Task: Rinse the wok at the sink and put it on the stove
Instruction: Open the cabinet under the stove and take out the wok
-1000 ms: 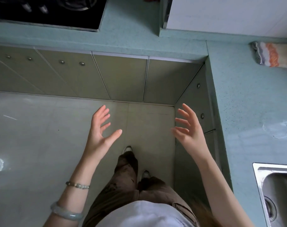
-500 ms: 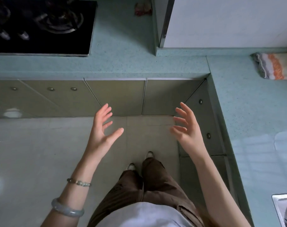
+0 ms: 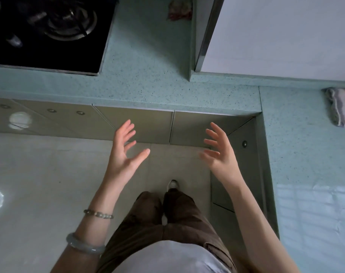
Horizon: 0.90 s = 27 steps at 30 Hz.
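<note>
No wok is in view, and the sink is out of frame. The black gas stove (image 3: 49,32) lies at the top left, set into the teal counter, with a bare burner ring (image 3: 71,22) showing. My left hand (image 3: 124,154) and my right hand (image 3: 221,152) are raised in front of me over the floor, palms facing each other, fingers spread and empty. Both are well short of the stove.
The teal L-shaped counter (image 3: 148,89) runs along the top and down the right side, with beige cabinet doors (image 3: 136,125) below. A striped cloth (image 3: 343,109) lies at the right edge. A reddish rag (image 3: 179,10) sits by a white wall panel (image 3: 276,36). Pale floor tiles spread to the left.
The view has tilted up and left: the stove has come further into frame and the sink at the lower right has dropped out. Both hands stay raised and empty.
</note>
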Each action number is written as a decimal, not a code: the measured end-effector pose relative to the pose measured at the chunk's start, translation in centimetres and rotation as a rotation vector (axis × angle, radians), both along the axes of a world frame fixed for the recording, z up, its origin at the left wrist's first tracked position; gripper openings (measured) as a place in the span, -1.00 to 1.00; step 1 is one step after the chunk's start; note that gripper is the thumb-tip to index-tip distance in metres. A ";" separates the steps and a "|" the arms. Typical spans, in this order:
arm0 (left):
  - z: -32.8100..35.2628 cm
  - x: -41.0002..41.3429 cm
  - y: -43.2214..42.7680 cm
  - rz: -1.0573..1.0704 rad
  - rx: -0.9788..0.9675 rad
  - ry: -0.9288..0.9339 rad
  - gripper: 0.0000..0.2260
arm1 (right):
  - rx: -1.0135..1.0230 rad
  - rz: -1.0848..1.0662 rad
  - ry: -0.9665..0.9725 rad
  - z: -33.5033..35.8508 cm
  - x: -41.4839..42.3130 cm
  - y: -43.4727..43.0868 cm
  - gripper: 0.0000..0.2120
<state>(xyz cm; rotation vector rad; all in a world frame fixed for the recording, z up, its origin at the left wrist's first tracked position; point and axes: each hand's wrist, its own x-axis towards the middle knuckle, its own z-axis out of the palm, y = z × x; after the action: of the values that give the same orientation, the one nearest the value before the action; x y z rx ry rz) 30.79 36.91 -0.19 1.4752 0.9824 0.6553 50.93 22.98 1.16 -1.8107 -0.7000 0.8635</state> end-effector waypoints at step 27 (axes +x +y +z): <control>-4.1 -1.5 4.9 -0.156 -0.096 0.024 -0.24 | -0.049 -0.034 -0.088 -2.5 -2.2 4.2 -0.24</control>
<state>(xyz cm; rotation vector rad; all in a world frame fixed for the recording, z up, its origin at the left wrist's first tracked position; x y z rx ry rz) 29.28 41.83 -4.28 1.4605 0.8942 0.4724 48.71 27.18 -1.37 -1.9089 -0.7076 0.7887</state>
